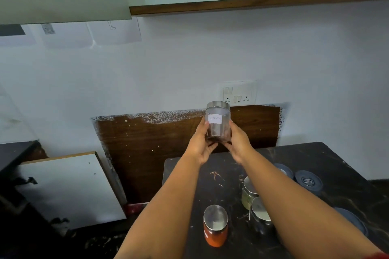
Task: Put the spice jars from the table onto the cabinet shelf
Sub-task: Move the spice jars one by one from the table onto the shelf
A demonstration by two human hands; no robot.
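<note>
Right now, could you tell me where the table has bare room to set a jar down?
The dark table is bare along its far edge and in the middle strip left of the green jar. The right side is crowded: the green jar, the dark jar and round discs. The orange jar takes the near-left part.

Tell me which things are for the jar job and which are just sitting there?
For the job: labelled jar held in left hand and right hand; orange jar; green jar; dark jar; table.
Just there: switch plate; loose white panel.
</note>
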